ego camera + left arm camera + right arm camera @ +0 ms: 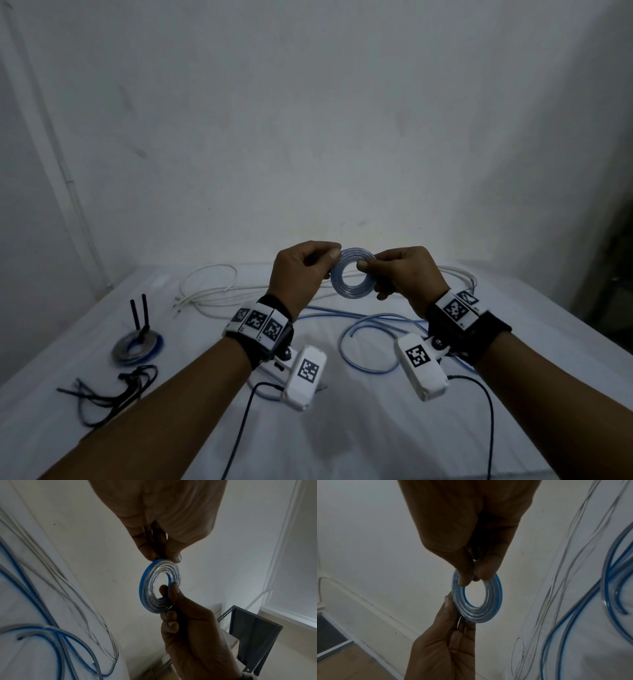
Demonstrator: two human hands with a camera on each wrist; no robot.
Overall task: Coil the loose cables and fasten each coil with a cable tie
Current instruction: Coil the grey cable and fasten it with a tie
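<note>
I've got the small clear-and-blue coil (352, 274) up in the air above the worktop (342, 428), left hand (301, 270) and right hand (404, 274) each pinching its rim. Coiling looks finished; next I need a cable tie (109, 390), near left.

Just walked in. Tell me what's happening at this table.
A person holds a flat coil of clear, blue-striped cable above the table, left hand and right hand each pinching opposite edges. No tie shows on it. Loose blue cable and white cable still lie uncoiled; black ties wait at left.
</note>
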